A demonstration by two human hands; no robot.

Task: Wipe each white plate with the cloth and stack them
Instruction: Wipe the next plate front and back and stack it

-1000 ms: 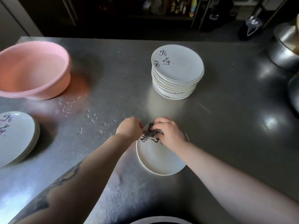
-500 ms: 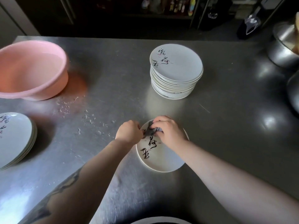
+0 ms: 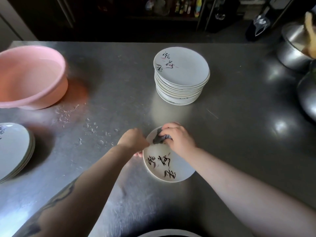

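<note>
A white plate (image 3: pixel 177 166) with black brush lettering lies on the steel table (image 3: pixel 239 134) just in front of me. My left hand (image 3: pixel 132 140) grips its left rim, fingers curled under the edge. My right hand (image 3: pixel 179 138) clutches a bunched grey cloth (image 3: pixel 159 138) and presses it onto the plate's far part. Behind it stands a tall stack of like plates (image 3: pixel 182 76). A lower stack of plates (image 3: pixel 12 149) sits at the left edge.
A pink basin (image 3: pixel 32 77) sits at the back left, with water drops (image 3: pixel 89 127) on the table between it and my hands. Steel bowls (image 3: pixel 294 47) crowd the right edge. A plate's rim (image 3: pixel 167 233) shows at the bottom edge.
The plate has turned under my hands, bringing its lettering round to the near side. My right hand with the cloth stays at the plate's far edge.
</note>
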